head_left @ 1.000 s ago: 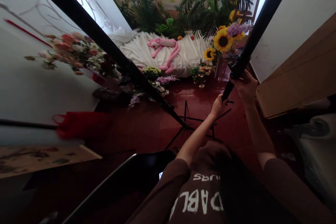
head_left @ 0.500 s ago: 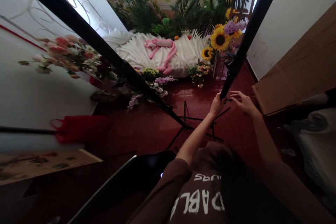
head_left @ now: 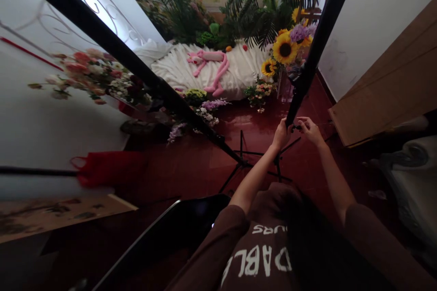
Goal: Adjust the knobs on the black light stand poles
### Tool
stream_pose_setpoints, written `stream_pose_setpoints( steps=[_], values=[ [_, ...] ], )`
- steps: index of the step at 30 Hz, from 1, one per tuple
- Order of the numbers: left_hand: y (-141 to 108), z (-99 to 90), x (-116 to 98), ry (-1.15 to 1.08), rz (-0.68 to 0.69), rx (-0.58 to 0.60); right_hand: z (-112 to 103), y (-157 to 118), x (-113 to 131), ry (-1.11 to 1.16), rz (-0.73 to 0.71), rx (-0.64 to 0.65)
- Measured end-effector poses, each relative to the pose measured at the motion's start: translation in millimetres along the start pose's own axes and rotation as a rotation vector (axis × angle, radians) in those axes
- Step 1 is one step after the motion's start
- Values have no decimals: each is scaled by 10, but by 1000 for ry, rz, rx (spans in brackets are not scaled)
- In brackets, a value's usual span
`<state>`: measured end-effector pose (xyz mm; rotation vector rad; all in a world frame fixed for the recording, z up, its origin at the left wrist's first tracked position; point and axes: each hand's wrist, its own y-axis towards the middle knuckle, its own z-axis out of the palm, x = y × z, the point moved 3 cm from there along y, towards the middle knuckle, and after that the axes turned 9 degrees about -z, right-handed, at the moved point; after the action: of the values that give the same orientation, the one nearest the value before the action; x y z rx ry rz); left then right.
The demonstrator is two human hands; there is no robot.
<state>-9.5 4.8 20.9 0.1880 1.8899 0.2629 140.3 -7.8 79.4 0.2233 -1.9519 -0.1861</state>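
Note:
Two black light stands rise through the head view, one on each side. My left hand is wrapped round the lower part of the right stand's pole. From that pole a small dark locking knob sticks out to the right, just beside the left hand. My right hand is at this knob with bent fingers and appears to pinch it; the exact contact is small and dim. The left stand's pole slants down to spread legs on the red floor, untouched by either hand.
A white draped platform ahead bears a pink plush toy. Around it are sunflowers, other flowers and palm leaves. A brown board leans at right. A red bag and a black panel are at left.
My right hand has moved left to the knob, its stretched fingers now bent. The right pole's upper part has shifted slightly left in view. My left hand keeps its grip.

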Motion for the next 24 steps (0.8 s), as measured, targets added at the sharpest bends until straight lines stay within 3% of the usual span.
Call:
stream_pose_setpoints(
  steps=[6, 10, 12, 15, 18, 24],
  values=[
    [-6, -5, -18, -3, -36, 14, 116, 158, -99, 11, 152, -115],
    [-6, 6, -4, -4, -30, 16, 132, 114, -76, 3, 158, -113],
    [-5, 17, 11, -12, -21, 13, 105, -3, -12, -20, 71, -119],
    [-5, 36, 42, -21, -22, -8, 34, -218, 103, -156, -186, -171],
    [-7, 53, 78, -32, -34, -36, 6, -349, 130, -301, -364, -135],
    [-16, 73, 111, -63, -26, -31, 54, -308, 48, -449, -400, -122]
  ],
)
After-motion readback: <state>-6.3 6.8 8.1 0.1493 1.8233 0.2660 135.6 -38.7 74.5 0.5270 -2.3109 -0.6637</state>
